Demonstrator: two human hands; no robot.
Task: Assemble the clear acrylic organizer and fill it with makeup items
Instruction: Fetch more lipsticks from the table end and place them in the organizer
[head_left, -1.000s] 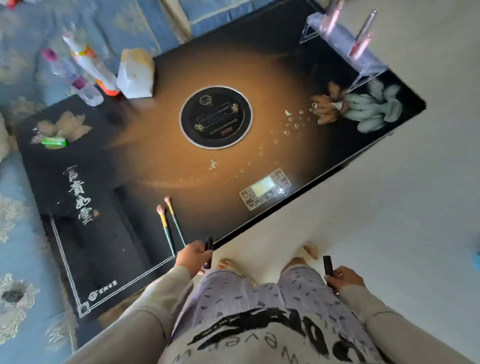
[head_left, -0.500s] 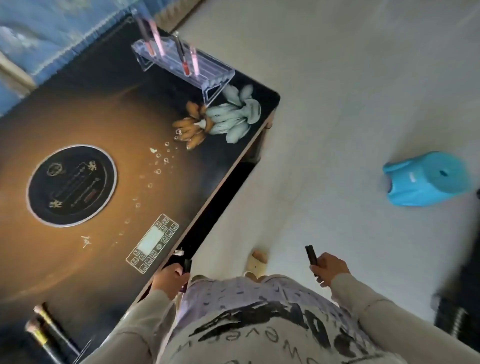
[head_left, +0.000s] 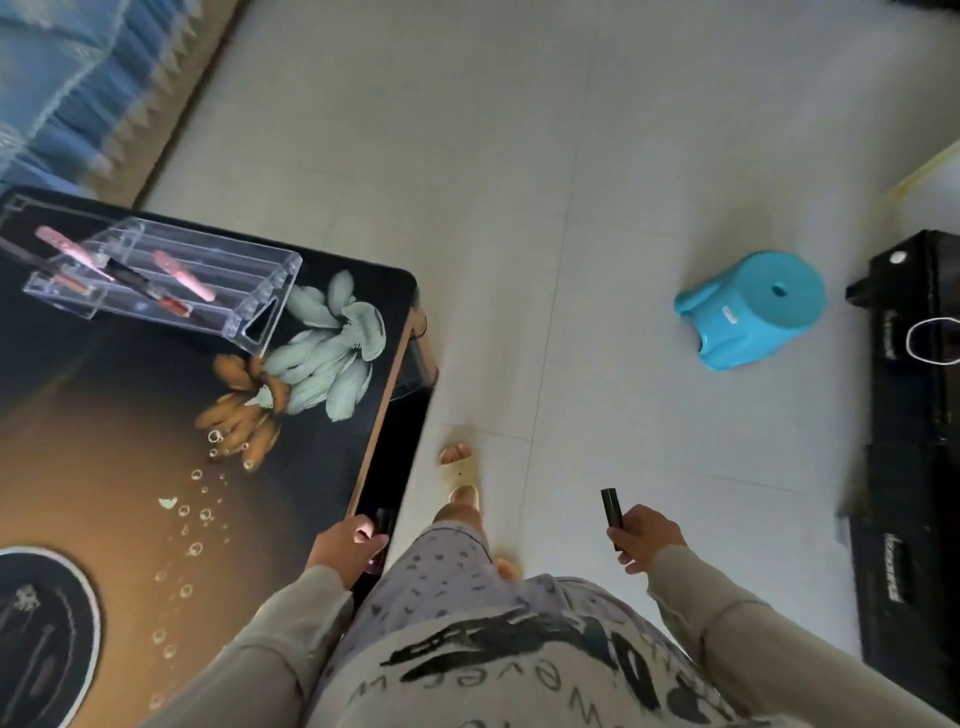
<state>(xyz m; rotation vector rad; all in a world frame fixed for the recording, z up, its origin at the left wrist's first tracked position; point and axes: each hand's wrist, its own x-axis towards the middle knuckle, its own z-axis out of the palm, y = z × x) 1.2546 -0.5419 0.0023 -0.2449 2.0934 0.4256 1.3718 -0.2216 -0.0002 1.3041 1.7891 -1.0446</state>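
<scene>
Organizer: the clear acrylic organizer (head_left: 270, 301) stands put together on the far corner of the desk (head_left: 130, 415), just beside the painted flowers; the assembly part looks finished

Filled so far: a few slim items lie slanted in its slots; two pink tubes (head_left: 183, 275) and a dark pencil-like stick (head_left: 130, 273) can be made out; most of the rack looks unfilled

Left hand: the left hand (head_left: 345, 543) is at the near edge of the desk, fingers curled round a dark tube (head_left: 383, 519) whose tip shows above them

Right hand: the right hand (head_left: 644, 538) is out over the floor (head_left: 519, 208), well apart from the desk; its fingers wrap a black tube (head_left: 612, 514) held roughly upright

Left to do: by my reading both tubes have yet to reach the organizer, which is well apart from either hand; the filling seems at an early to middle stage

Hidden or unclear: the near and left parts of the desk are cut off, so I cannot tell whether more makeup waits there; the left hand's tube is mostly covered by the hand and merges with the dark gap under the desk edge; the clear walls and blur make the slot count and the kind of each item impossible to read
</scene>
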